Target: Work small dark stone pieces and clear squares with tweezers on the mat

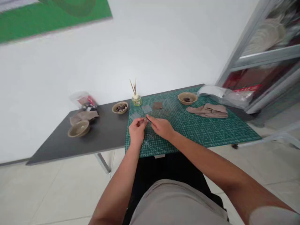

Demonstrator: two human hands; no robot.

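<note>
My left hand [137, 129] rests on the green cutting mat [201, 128] with its fingers pinched together on something small I cannot make out. My right hand [161, 126] sits just to its right, fingers closed on a thin dark stick-like tool [148, 119] whose tip points toward the left hand. Just beyond the hands lie small flat squares: a grey one [135, 116], another grey one [147, 108] and a brown one [157, 105].
A small jar with reed sticks [136, 97] stands at the mat's far left corner. Bowls of dark bits [120, 107] [187, 98], an empty bowl [79, 128], folded cloths [207, 110] [84, 116] and plastic bags [220, 95] [83, 100] lie on the grey table [103, 137].
</note>
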